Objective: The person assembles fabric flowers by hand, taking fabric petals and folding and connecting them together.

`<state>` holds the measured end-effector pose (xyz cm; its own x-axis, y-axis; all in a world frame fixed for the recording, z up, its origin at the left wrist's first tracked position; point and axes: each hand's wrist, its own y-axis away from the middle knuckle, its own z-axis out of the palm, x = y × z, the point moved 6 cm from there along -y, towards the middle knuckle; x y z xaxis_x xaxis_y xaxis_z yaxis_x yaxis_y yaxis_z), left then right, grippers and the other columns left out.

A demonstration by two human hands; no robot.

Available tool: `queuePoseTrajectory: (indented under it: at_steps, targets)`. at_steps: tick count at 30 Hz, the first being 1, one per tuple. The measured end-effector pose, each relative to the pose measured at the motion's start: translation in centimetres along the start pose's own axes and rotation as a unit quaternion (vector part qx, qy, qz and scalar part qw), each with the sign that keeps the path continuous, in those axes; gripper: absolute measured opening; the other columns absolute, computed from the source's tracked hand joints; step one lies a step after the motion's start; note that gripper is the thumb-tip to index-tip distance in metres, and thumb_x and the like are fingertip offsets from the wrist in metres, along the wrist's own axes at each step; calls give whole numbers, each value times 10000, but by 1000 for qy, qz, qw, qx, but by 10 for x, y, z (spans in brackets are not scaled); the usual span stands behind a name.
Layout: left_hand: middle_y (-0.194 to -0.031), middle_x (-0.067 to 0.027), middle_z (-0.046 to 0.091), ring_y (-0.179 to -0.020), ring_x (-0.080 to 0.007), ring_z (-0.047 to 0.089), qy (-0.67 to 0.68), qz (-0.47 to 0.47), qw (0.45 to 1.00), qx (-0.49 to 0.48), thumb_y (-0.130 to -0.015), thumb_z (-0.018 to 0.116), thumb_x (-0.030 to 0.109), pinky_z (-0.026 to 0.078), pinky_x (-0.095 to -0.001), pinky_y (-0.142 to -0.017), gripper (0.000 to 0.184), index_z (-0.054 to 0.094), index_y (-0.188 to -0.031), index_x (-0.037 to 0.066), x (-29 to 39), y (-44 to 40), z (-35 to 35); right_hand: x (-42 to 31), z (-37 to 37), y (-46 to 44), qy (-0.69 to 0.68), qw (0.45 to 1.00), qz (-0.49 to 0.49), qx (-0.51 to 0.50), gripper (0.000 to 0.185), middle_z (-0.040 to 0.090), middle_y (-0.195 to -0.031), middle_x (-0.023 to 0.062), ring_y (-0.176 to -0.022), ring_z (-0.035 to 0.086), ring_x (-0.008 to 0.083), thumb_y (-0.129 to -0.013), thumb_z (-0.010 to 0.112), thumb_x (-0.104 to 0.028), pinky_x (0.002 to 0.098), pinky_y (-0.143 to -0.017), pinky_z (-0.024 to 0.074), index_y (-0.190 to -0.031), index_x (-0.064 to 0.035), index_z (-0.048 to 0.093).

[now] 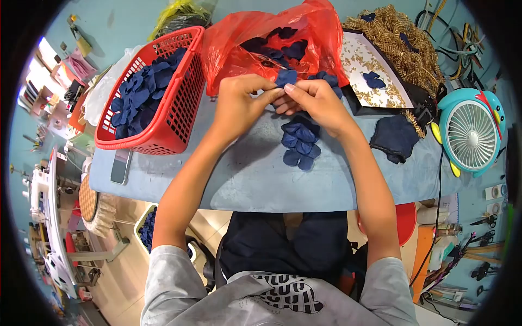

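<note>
Over the table, my left hand (244, 103) and my right hand (318, 101) meet, fingertips nearly touching. Both pinch a small navy fabric flower (285, 77) that stands up above the fingers. Just below my hands, a cluster of layered navy fabric petals (300, 144) lies on the table. Behind them is an open red plastic bag (234, 41) holding more navy pieces (280, 49). Another navy flower (326, 77) shows beyond my right hand, at the bag's edge.
A red basket (187, 103) full of navy petals stands left, near a phone (120, 166). Right are a tray (356, 54) with gold bits and a navy flower, gold trim (391, 27), a dark cloth piece (394, 137) and a teal fan (470, 130). The table (261, 190) is blue-grey.
</note>
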<state>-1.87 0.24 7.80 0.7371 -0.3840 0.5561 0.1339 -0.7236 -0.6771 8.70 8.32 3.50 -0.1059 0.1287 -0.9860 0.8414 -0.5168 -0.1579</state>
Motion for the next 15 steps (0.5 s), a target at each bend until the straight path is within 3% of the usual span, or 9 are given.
queuePoseTrajectory:
  at_steps: [5, 6, 10, 15]
  targets:
    - [-588, -83, 600, -527, -97, 540, 11, -71, 996, -43, -644, 739, 107, 404, -231, -482, 168, 620, -633, -11, -11, -2, -1, -1, 3, 2, -34, 999, -4, -7, 289, 638, -824, 115, -715, 622, 137, -890, 498, -244, 224, -632, 484, -904, 24, 607]
    - [-575, -51, 588, -522, -70, 510, 30, -50, 997, -54, -646, 751, 123, 389, -217, -472, 205, 598, -618, -10, -14, -1, 2, 1, 3, 1, -24, 1000, -1, -11, 283, 638, -820, 117, -706, 622, 135, -887, 505, -241, 220, -624, 483, -889, 24, 605]
    - [-736, -12, 593, -661, -59, 519, 175, -130, 963, -159, -741, 684, 69, 423, -198, -604, 128, 593, -765, -18, -21, 2, 10, -3, 0, 3, -62, 998, 13, -14, 233, 635, -810, 122, -670, 618, 125, -868, 537, -202, 215, -612, 491, -866, 24, 591]
    - [-769, -11, 597, -697, -69, 527, 195, -98, 966, -138, -807, 622, 111, 431, -213, -647, 141, 611, -851, -22, -12, -3, 4, -7, -6, 5, -51, 998, 21, -21, 179, 624, -766, 90, -624, 599, 109, -843, 543, -135, 215, -602, 496, -887, 32, 588]
